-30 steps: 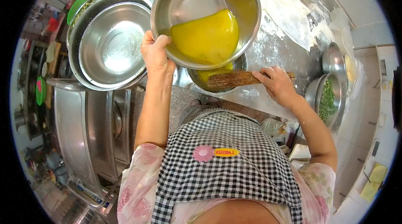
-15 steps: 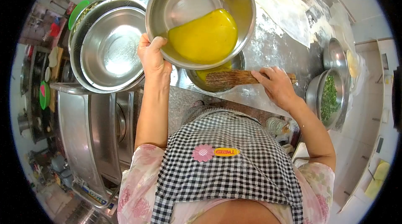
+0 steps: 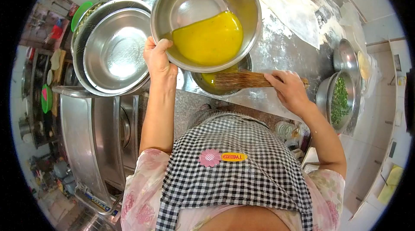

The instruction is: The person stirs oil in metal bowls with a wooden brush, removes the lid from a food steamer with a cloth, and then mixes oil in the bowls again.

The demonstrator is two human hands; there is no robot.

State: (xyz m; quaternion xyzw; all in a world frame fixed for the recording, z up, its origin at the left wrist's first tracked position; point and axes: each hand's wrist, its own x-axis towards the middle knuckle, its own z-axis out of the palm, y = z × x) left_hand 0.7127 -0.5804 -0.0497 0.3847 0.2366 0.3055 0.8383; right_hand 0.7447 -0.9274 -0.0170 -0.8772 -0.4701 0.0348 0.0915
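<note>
A large metal bowl [image 3: 186, 4], tilted, has yellow liquid [image 3: 209, 38] pooled in its lower part. My left hand [image 3: 159, 57] grips its left rim, thumb over the edge. Below and partly behind it, a smaller metal bowl [image 3: 206, 87] stands at the table's near edge, with some yellow liquid in it. My right hand [image 3: 290, 90] is closed round a brown bristle brush [image 3: 246, 80]. The brush lies level across the smaller bowl, its bristle end over the opening. Whether liquid runs between the bowls is hidden by the large bowl.
Nested metal bowls [image 3: 116, 51] stand at the left beside a metal rack [image 3: 78, 123]. Pale dough sheets [image 3: 298, 10] lie on the floury metal table [image 3: 276, 54]. At the right are a bowl of chopped greens [image 3: 340, 101] and another metal bowl [image 3: 344, 58].
The large bowl has shifted slightly left and stays tilted in my left hand. The brush has moved slightly right within the view, still in my right hand.
</note>
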